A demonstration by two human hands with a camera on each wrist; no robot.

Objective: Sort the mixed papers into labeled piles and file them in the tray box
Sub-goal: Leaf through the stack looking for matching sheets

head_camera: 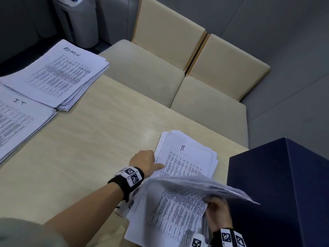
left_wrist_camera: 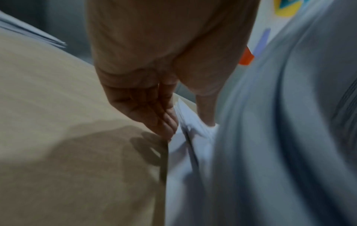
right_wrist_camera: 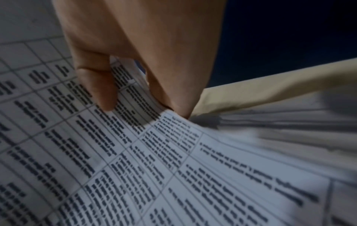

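A mixed stack of printed sheets [head_camera: 188,157] lies at the table's near right, and its top sheet is hand-marked "IT". My left hand [head_camera: 151,162] is at the stack's left edge. Its thumb lies on the top sheet and its fingers [left_wrist_camera: 166,120] are tucked against the paper edge [left_wrist_camera: 193,137], pinching it. My right hand [head_camera: 213,207] grips a bundle of lifted sheets [head_camera: 187,202] that curl up toward me; the thumb [right_wrist_camera: 100,91] presses their printed face [right_wrist_camera: 173,168]. Two sorted piles lie far left: the ADMIN pile [head_camera: 55,75] and the IT pile [head_camera: 16,122].
A dark navy box [head_camera: 284,184] stands at the right, close beside the mixed stack. The beige table [head_camera: 98,148] shows bare wood between the piles. Cream padded chairs [head_camera: 151,72] sit along the far edge, and a grey bin [head_camera: 78,20] stands behind them.
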